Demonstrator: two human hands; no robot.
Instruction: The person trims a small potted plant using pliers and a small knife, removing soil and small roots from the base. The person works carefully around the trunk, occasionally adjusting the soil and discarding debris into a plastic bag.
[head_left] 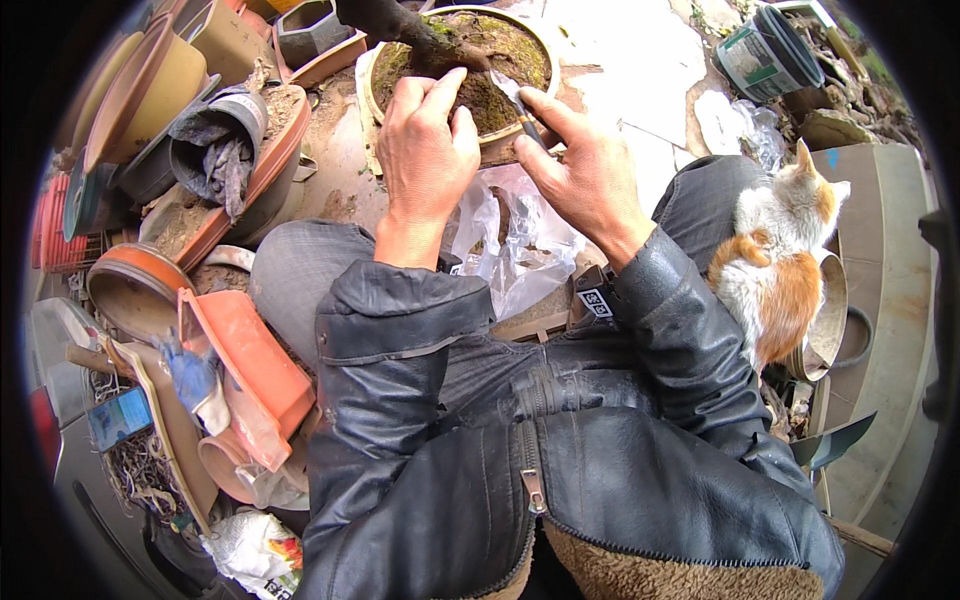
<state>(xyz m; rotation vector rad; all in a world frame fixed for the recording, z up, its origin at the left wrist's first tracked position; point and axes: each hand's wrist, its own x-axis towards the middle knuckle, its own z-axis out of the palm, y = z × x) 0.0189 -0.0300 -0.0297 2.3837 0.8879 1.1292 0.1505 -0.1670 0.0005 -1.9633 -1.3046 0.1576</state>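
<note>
In front of me stands a round, light-rimmed pot [553, 62] with a thick dark trunk [425, 38] rising from mossy soil [505, 38]. My right hand [590, 170] is closed around a small hand tool [524, 112] with a dark handle and a shiny metal end. That metal end reaches over the soil inside the near rim. My left hand [428, 150] rests at the trunk's base, its index finger stretched out and touching the root or moss there. Its thumb stands apart from the finger, and I see nothing held in it. A crumpled clear plastic bag [520, 240] lies below the pot, between my knees.
A white and orange cat [785, 260] sits against my right leg. Stacked plant pots [130, 95], an orange rectangular planter [255, 350] and a blue glove [190, 375] crowd my left. At the far right stands a dark bucket [768, 55]; a green blade [838, 440] lies lower down.
</note>
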